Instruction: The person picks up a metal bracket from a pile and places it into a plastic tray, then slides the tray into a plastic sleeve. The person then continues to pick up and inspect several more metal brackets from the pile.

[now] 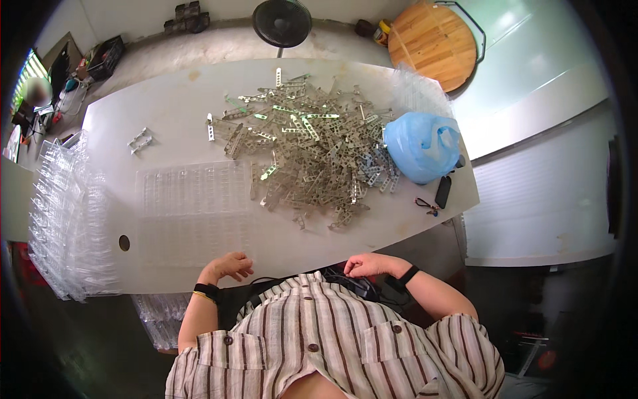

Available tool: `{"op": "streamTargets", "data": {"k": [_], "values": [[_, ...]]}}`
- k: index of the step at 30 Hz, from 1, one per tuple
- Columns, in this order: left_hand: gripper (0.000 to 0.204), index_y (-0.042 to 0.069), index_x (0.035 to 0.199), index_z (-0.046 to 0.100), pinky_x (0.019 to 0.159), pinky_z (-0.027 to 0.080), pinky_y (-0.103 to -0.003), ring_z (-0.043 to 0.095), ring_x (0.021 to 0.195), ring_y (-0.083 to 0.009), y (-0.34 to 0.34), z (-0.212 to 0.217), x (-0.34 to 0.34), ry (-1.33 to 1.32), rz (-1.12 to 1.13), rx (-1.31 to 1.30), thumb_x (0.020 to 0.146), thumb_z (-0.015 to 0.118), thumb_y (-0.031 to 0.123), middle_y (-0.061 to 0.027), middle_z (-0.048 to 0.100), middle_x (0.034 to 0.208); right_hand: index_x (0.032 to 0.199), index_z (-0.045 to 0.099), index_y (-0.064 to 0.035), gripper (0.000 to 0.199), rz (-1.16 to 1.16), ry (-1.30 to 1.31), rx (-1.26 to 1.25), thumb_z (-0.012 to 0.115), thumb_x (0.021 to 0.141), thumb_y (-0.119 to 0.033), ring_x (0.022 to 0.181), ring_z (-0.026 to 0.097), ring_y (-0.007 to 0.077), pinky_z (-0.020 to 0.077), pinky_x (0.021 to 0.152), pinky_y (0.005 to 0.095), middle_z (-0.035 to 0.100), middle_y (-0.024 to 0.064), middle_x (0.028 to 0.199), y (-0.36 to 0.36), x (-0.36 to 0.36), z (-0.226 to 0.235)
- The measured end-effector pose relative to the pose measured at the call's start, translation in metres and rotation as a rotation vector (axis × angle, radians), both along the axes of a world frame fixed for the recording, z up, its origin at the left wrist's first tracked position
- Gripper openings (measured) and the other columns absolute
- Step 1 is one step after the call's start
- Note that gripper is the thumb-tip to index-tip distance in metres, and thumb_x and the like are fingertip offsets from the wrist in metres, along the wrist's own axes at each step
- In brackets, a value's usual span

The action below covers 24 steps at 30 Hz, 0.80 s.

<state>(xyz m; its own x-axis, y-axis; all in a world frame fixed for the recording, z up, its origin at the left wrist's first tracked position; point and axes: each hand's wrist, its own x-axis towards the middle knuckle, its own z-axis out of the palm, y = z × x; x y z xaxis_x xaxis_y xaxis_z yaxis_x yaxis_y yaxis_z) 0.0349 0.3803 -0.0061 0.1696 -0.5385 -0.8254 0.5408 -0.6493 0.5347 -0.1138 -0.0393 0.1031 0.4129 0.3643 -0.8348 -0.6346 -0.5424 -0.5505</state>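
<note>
Both hands sit at the near edge of the desk [166,113], empty — left hand [228,266] loosely curled just below the clear plastic tray [193,203], right hand [369,265] curled too, touching nothing. The tray lies flat, up from the left hand. Further right and well beyond both hands — a big pile of metal brackets [312,149], then a blue plastic bag [420,146].

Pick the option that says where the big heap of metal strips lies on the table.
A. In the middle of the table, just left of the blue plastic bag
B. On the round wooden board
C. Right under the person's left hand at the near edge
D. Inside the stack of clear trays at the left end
A: the heap of metal strips spreads over the middle of the table, its right edge against the blue plastic bag, well away from both hands.
</note>
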Motion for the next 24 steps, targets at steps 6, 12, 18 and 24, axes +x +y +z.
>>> {"op": "streamTargets", "data": {"k": [6, 12, 18, 24], "values": [[0.037, -0.002, 0.114, 0.057, 0.082, 0.058, -0.039, 0.066, 0.101, -0.0275, 0.001, 0.005, 0.001, -0.054, -0.115, 0.019, 0.096, 0.052, 0.031, -0.0172, 0.068, 0.112, 0.106, 0.065, -0.0040, 0.027, 0.104, -0.351, -0.249, 0.059, 0.082, -0.014, 0.084, 0.063, 0.0149, 0.0497, 0.077, 0.0304, 0.070, 0.0042, 0.092, 0.006, -0.018, 0.097], [0.036, -0.002, 0.105, 0.065, 0.081, 0.058, -0.037, 0.067, 0.096, -0.0254, -0.014, 0.013, 0.006, -0.005, -0.206, -0.003, 0.095, 0.053, 0.030, -0.0146, 0.069, 0.105, 0.099, 0.066, -0.0037, 0.016, -0.267, -0.296, -0.136, 0.061, 0.085, -0.011, 0.081, 0.064, 0.0106, 0.0494, 0.074, 0.0258, 0.070, 0.0035, 0.089, 0.005, -0.045, 0.104], [0.038, -0.003, 0.107, 0.067, 0.080, 0.058, -0.036, 0.067, 0.094, -0.0239, -0.029, 0.013, -0.002, -0.064, -0.255, 0.034, 0.093, 0.057, 0.032, -0.0133, 0.069, 0.103, 0.104, 0.062, -0.0025, 0.020, -0.372, -0.330, -0.065, 0.060, 0.085, -0.003, 0.081, 0.064, 0.0105, 0.0509, 0.076, 0.0259, 0.069, 0.0047, 0.095, -0.002, -0.032, 0.131], [0.038, -0.002, 0.108, 0.067, 0.079, 0.058, -0.034, 0.067, 0.093, -0.0218, -0.030, -0.002, -0.015, -0.069, -0.147, 0.005, 0.095, 0.056, 0.031, -0.0123, 0.069, 0.103, 0.127, 0.051, -0.0007, 0.041, -0.304, -0.123, 0.173, 0.056, 0.087, -0.004, 0.084, 0.061, 0.0107, 0.0493, 0.080, 0.0256, 0.065, 0.0054, 0.099, -0.024, -0.009, 0.113]]}}
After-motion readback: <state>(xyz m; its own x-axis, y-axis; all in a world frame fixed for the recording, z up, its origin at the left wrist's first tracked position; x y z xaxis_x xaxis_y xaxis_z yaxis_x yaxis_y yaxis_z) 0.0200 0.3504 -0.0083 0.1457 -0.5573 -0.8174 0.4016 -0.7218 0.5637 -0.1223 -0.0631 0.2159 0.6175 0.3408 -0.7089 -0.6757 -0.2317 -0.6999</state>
